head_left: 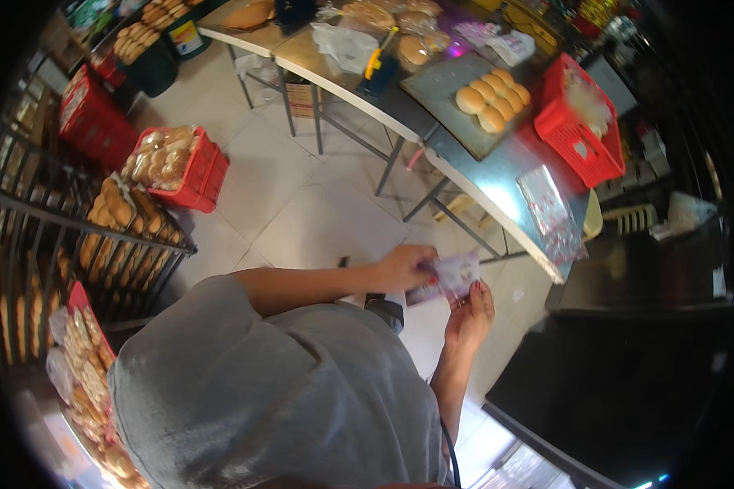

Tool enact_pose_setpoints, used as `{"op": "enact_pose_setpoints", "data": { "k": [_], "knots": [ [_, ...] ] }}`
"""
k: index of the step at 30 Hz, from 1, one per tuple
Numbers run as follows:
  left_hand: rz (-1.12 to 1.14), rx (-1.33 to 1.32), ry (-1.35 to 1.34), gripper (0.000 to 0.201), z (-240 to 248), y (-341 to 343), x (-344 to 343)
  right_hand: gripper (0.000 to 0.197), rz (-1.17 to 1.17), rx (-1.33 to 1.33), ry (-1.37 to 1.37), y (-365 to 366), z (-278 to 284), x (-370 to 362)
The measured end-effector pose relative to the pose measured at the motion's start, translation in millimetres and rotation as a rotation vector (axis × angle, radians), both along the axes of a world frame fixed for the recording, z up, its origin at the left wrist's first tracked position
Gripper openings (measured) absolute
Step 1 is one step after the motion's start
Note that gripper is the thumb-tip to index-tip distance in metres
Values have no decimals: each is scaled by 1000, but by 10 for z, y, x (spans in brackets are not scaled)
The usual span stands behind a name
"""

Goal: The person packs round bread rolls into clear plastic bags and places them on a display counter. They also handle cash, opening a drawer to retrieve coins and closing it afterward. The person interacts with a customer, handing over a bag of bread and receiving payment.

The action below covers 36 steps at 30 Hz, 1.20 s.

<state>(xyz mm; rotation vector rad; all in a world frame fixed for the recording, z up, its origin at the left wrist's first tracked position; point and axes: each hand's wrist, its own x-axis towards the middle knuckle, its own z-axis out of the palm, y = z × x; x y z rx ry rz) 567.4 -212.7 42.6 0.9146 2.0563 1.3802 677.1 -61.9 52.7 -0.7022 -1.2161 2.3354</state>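
Note:
Both my hands hold a clear plastic bag (455,275) in front of my grey shirt, above the tiled floor. My left hand (404,267) pinches the bag's left edge, while my right hand (470,314) grips it from below with the fingers up. A stack of more clear bags (549,213) lies on the metal table (497,183) just beyond. Farther along that table, a grey tray (440,85) carries several round buns (492,99).
A red plastic basket (583,130) stands at the table's right end. Left of me, a dark metal rack (65,228) holds trays of buns, with a red crate of bagged bread (179,167) on the floor. Black equipment (628,359) stands to my right.

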Motion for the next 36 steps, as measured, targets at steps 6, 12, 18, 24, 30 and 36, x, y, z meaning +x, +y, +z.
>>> {"op": "enact_pose_setpoints", "data": {
  "k": [6, 12, 18, 24, 30, 36],
  "knots": [
    [781, 231, -72, 57, 218, -775, -1098, 22, 311, 39, -116, 357, -163, -1089],
    [1133, -93, -336, 47, -140, -1532, -1101, 18, 505, 41, -425, 346, -609, -1928],
    [1373, 286, -466, 16, -653, -2507, -1357, 15, 1030, 228, -495, -688, -752, -3145],
    [1545, 383, -227, 30, -478, -3882, -2452, 14, 1184, 203, -356, -2292, -634, -4588],
    [1653, 58, 174, 30, -126, -5291, -3798, 16, 1291, 192, -292, -3536, -467, -5631],
    [1737, -21, 142, 20, -387, -6253, -4625, 15, 1388, 284, -303, -4601, -574, -6804]
  ]
}}
